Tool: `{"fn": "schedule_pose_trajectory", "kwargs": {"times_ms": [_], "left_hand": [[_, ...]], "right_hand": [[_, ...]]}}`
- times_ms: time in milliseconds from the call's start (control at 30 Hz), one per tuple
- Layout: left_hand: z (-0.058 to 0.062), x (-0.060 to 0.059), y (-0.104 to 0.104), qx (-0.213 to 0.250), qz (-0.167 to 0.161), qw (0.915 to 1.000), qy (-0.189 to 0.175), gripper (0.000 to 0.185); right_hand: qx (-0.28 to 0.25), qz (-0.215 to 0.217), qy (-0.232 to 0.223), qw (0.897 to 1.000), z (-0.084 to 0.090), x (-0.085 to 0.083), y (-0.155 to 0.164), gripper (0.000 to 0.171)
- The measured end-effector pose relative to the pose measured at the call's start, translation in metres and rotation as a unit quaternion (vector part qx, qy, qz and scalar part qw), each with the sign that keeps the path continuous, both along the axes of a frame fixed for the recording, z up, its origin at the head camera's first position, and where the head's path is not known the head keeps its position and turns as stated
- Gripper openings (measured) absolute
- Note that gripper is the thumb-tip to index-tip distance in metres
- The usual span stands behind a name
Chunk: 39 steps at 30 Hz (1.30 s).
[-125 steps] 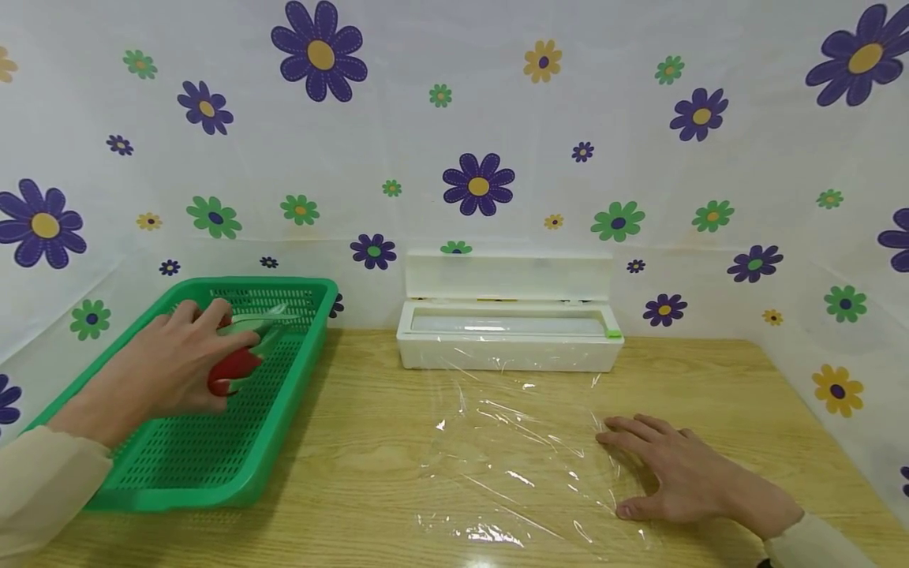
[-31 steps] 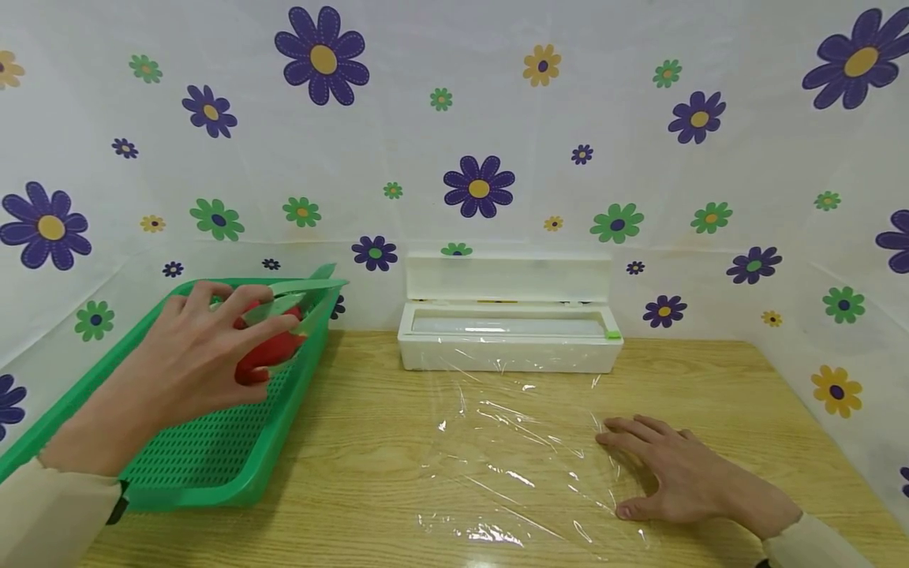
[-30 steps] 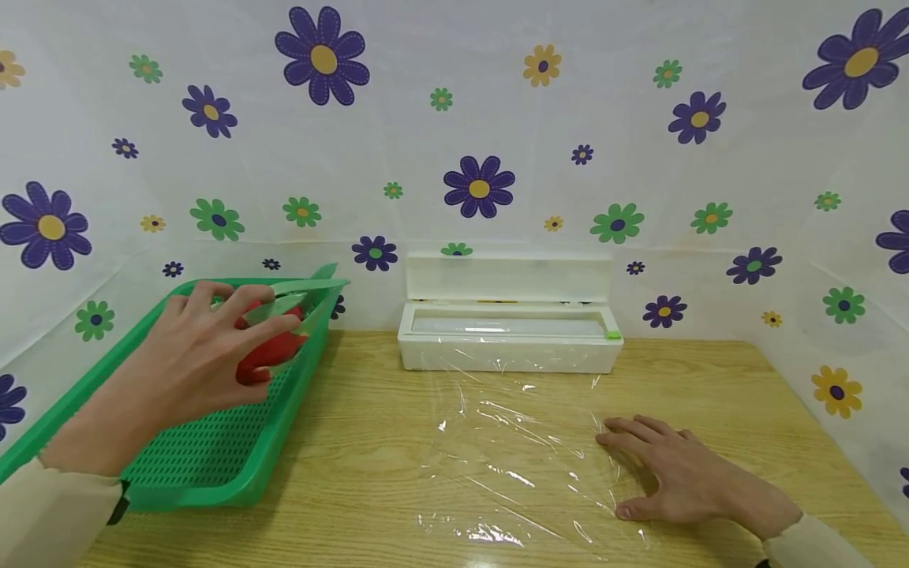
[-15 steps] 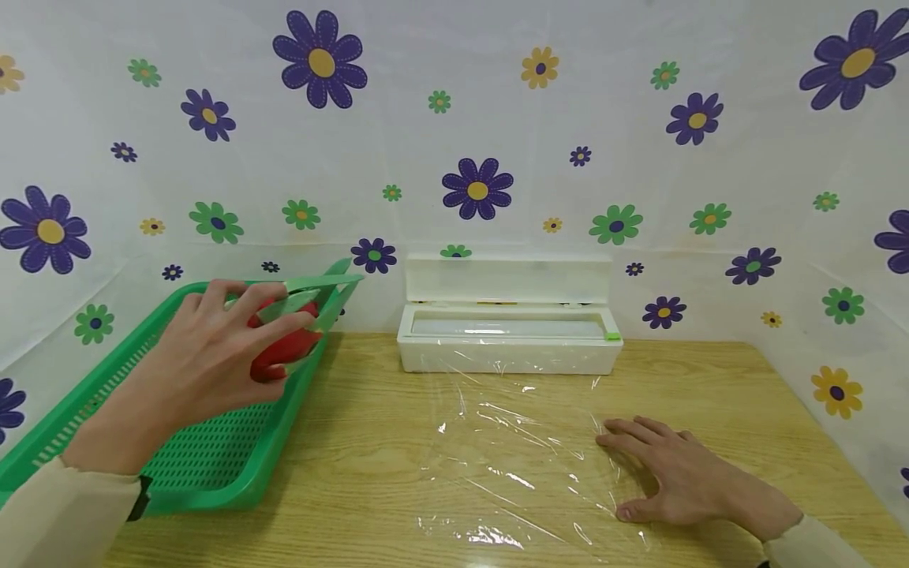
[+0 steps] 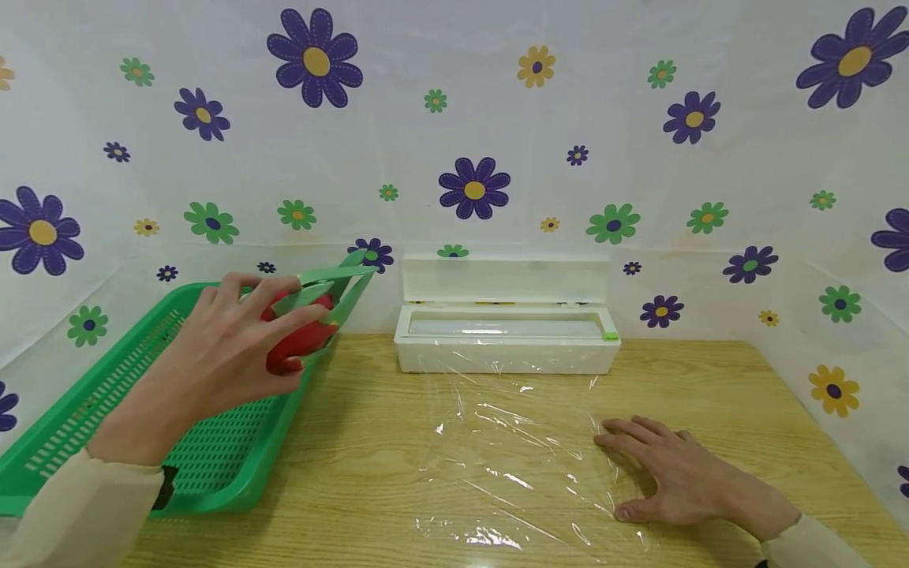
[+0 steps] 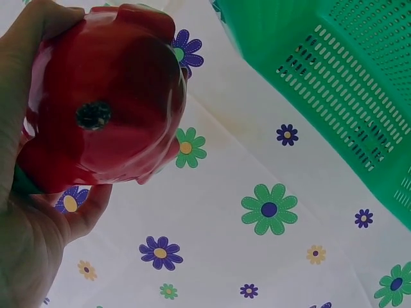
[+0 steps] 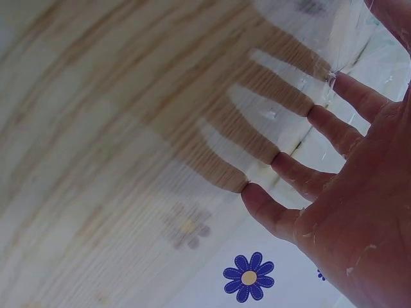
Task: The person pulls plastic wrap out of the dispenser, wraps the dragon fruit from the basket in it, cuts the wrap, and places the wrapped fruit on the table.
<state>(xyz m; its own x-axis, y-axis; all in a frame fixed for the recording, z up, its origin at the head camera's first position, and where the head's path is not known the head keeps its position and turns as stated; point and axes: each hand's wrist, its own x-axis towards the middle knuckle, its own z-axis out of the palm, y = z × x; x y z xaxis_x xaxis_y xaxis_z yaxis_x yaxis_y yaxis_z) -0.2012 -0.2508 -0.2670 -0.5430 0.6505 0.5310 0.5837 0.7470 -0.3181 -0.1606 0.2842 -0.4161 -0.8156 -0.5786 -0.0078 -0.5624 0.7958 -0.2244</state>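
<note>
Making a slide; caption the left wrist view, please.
Left hand gripping a glossy red dragon fruit, green perforated plastic basket beside it.

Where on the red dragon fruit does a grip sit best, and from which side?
Round its broad red middle, from above, as the left hand does now: its fingers curl over the dragon fruit. The body is rounded and wide, while the thin green scales sticking out look too flimsy to carry it.
</note>
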Motion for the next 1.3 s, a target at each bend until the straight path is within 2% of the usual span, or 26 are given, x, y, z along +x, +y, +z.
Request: {"fn": "schedule_pose_trajectory", "kwargs": {"times_ms": [367,1300], "left_hand": [[-0.005,-0.001,0.008,-0.005,0.003,0.9999,-0.009,0.075],[-0.008,-0.006,0.032,0.005,-0.043,0.9991,0.006,0.071]], "right_hand": [[0.002,-0.002,-0.002,1.000,0.001,0.001,-0.001,0.086],[0.001,-0.002,-0.003,1.000,0.001,0.001,0.000,0.086]]}}
